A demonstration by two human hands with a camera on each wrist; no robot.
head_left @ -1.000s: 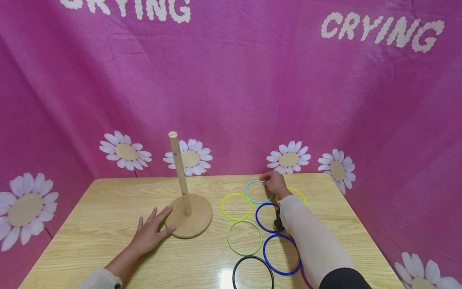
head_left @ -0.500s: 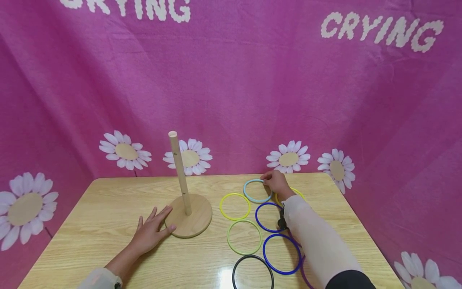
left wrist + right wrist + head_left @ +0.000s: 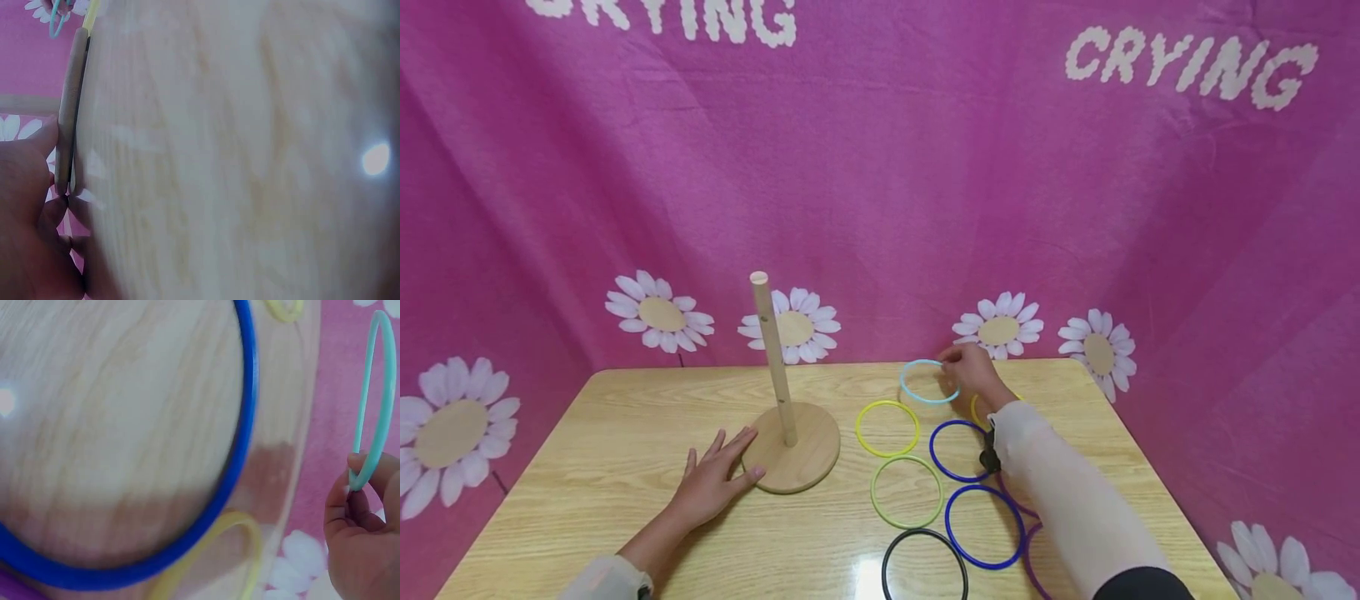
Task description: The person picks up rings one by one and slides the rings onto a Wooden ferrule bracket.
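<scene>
A light blue ring (image 3: 928, 402) is pinched between the thumb and fingers of my right hand (image 3: 972, 368) near the table's back edge. In the right wrist view that ring (image 3: 386, 394) stands off the tabletop, held at one end. My left hand (image 3: 715, 483) rests with spread fingers on the left rim of a round wooden base (image 3: 812, 458). From this base rises an upright wooden post (image 3: 775, 358) with nothing on it. In the left wrist view the thumb and fingers of the left hand (image 3: 22, 206) lie at the edge of the base (image 3: 70, 106).
Flat on the table (image 3: 625, 433) lie a yellow ring (image 3: 887, 456), a lime green ring (image 3: 907, 527), a black ring (image 3: 925, 532), two dark blue rings (image 3: 985, 567) and purple rings (image 3: 1028, 558). Another yellow ring (image 3: 973, 410) is partly behind the right arm. A pink flowered cloth (image 3: 880, 208) hangs behind.
My right hand has lifted the light blue ring from the tabletop and moved it slightly up and left. The left hand, base and post have stayed in place.
</scene>
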